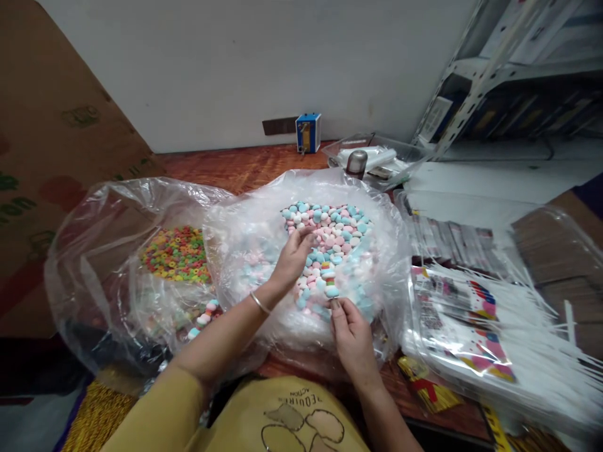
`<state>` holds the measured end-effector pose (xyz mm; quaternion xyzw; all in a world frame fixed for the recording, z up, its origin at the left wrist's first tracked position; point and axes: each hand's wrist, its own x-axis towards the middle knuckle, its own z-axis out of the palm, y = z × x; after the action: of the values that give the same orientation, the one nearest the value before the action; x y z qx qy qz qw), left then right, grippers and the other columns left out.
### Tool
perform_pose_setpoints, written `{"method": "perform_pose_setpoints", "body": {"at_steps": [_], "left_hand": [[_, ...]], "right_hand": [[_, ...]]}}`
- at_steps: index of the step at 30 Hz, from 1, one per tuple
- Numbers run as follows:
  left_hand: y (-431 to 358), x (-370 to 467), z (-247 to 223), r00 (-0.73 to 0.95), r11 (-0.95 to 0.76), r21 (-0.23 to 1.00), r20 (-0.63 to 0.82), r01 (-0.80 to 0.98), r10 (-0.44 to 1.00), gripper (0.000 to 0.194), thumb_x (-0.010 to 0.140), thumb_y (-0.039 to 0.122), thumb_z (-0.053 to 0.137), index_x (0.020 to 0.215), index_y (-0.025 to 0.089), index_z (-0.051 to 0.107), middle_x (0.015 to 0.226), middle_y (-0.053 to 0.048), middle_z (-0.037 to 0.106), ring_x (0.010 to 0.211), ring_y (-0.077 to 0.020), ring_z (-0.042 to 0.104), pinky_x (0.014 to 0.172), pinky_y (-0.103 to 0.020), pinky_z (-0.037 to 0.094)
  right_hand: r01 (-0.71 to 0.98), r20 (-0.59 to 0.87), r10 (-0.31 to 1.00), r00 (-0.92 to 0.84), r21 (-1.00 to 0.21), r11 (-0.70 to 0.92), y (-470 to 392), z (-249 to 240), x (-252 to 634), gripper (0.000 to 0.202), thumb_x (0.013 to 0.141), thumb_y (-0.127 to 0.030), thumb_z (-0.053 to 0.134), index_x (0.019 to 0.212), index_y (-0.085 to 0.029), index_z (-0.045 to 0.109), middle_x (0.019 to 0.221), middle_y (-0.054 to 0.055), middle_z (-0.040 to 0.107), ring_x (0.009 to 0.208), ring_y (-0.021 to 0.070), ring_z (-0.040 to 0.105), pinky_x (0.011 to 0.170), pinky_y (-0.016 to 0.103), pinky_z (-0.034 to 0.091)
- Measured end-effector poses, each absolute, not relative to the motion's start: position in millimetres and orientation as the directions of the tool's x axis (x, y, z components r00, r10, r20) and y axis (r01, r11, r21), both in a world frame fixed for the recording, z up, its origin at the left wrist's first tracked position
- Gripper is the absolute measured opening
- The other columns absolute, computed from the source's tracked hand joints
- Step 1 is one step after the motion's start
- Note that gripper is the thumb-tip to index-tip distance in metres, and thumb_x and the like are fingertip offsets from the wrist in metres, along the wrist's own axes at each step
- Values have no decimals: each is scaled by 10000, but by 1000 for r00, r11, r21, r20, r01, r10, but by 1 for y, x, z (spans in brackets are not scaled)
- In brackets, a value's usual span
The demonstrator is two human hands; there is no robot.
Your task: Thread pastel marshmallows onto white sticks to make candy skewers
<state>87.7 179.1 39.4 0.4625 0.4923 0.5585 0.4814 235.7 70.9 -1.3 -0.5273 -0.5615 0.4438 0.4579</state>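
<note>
Two bare hands work over a clear bag (384, 257) of pink, blue and white sweets (346, 232), taken here as the clock's centre, with twelve o'clock straight away from the person. The right hand (352, 329), at five o'clock, pinches thumb against forefinger around the lower end of a short stack of sweets (331, 291), which stands roughly upright before the loose heap; whatever runs through it is mostly hidden. The left hand (296, 254), towards ten, is loosely curled with its fingertips at the heap; I cannot tell whether they have hold of a sweet. That narrow pinch seems the weak point: with so little of the stack gripped, a firm push from above could tip it or make it slip down between the fingers. Pressing too hard might also crush or split the pieces, if they are as soft as they look. The bag's slack film could snag a wrist and spill sweets. At eight o'clock, another stack (206, 317) lies close beside the left forearm, where a drawn-back elbow might roll it away. At nine, coloured rings (176, 254) sit in a second bag (94, 251), and a careless sleeve could scatter them.
</note>
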Motion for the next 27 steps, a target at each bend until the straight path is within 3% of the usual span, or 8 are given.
{"method": "perform_pose_setpoints", "body": {"at_steps": [3, 7, 10, 14, 21, 27], "left_hand": [[222, 80, 35, 31, -242, 896, 248, 373, 968, 88, 895, 206, 650, 938, 188, 724, 988, -72, 729, 934, -200, 660, 898, -334, 503], [255, 86, 20, 214, -366, 666, 303, 650, 929, 179, 840, 88, 644, 955, 172, 751, 977, -89, 715, 900, -213, 654, 876, -345, 490], [257, 92, 9, 305, -419, 563, 289, 713, 907, 105, 836, 100, 669, 886, 173, 725, 1003, -90, 682, 903, -211, 634, 832, -326, 475], [245, 89, 3, 319, -455, 513, 334, 728, 887, 58, 875, 134, 653, 884, 191, 651, 1037, -79, 646, 893, -191, 609, 796, -302, 454], [241, 85, -3, 28, -280, 560, 415, 780, 909, 146, 862, 116, 616, 798, 209, 523, 869, -37, 593, 789, -173, 545, 750, -299, 415], [249, 105, 0, -11, -216, 638, 332, 739, 943, 192, 845, 161, 666, 747, 210, 508, 813, -25, 580, 779, -178, 535, 735, -309, 406]], "right_hand": [[148, 15, 1000, 18, -989, 12, 71, -6, 245, 423, 988, -560, 452, 772, -215, 564, 562, -59, 424, 527, 134, 411, 496, 238, 338], [139, 8, 1000, 20, -990, 5, 70, -12, 251, 424, 985, -554, 463, 801, -202, 612, 558, -46, 462, 523, 139, 428, 485, 237, 339], [150, 14, 999, 38, -989, 8, 69, -14, 255, 420, 978, -551, 479, 832, -195, 649, 568, -30, 502, 541, 152, 462, 492, 242, 354], [148, 8, 999, 45, -989, 1, 69, -16, 258, 421, 976, -558, 479, 821, -202, 640, 579, -21, 529, 562, 161, 489, 510, 245, 373], [135, 26, 1000, 5, -991, 25, 71, -15, 255, 395, 997, -509, 455, 836, -199, 641, 562, -41, 472, 552, 155, 470, 521, 244, 370], [136, 24, 1000, -1, -990, 24, 71, -19, 256, 378, 994, -484, 451, 834, -201, 642, 578, -36, 494, 562, 157, 484, 527, 243, 375]]}}
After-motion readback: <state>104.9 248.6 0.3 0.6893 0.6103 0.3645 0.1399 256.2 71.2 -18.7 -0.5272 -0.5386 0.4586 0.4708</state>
